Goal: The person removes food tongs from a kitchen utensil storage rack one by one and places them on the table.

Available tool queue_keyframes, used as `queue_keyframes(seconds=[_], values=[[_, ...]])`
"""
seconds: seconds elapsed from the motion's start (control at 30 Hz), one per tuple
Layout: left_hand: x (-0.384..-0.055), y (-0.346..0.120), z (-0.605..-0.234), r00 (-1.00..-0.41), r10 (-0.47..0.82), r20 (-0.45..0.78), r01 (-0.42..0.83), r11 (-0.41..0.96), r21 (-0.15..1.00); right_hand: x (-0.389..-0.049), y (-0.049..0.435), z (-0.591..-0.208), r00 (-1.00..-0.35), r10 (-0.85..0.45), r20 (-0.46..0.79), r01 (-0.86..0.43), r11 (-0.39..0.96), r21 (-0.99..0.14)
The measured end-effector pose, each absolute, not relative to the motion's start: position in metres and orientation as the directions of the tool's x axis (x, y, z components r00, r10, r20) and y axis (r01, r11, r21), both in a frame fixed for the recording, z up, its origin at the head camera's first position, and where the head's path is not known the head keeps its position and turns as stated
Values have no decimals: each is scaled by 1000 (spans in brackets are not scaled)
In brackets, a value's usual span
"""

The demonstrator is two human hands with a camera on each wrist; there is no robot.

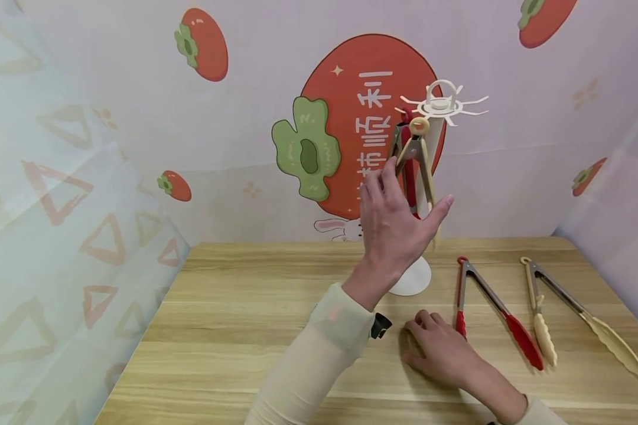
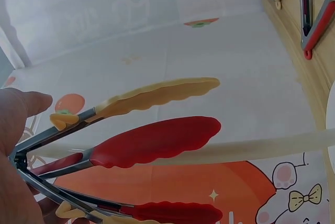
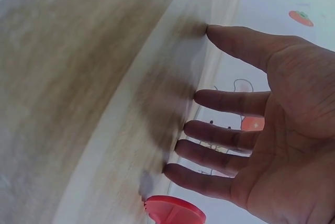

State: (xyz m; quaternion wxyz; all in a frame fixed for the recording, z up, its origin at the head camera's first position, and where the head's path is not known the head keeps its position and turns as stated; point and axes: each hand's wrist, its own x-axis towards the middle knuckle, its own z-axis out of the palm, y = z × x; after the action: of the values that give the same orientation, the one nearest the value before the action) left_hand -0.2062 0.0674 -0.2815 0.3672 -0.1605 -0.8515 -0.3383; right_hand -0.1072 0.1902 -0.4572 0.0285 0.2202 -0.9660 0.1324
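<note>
Raised at the white stand (image 1: 440,108), my left hand (image 1: 390,224) has its thumb spread away from its fingers. Its fingertips are right at one arm of the beige-tipped tongs (image 2: 162,96), which hang spread from the stand's top. Behind these hang red-tipped tongs (image 2: 157,143), partly covered by the beige pair and the hand. My right hand (image 1: 441,351) rests with its fingertips on the tabletop, fingers loosely bent and nothing in its palm. One red tip of the tongs lying on the table is close beside it.
On the right of the wooden table (image 1: 234,307) lie spread red tongs (image 1: 523,342) and spread beige tongs (image 1: 614,342). The stand's round white base (image 1: 413,277) sits near the back edge. Thin hooks radiate from its top. A printed backdrop (image 1: 255,59) rises behind.
</note>
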Motion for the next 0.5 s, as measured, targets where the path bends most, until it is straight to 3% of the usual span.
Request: queue_keyframes(seconds=[0.5], values=[[-208,68,-282,-642,11,767,522,739,426,-106,189,-455,-903,-420,91,-429,869,-247]])
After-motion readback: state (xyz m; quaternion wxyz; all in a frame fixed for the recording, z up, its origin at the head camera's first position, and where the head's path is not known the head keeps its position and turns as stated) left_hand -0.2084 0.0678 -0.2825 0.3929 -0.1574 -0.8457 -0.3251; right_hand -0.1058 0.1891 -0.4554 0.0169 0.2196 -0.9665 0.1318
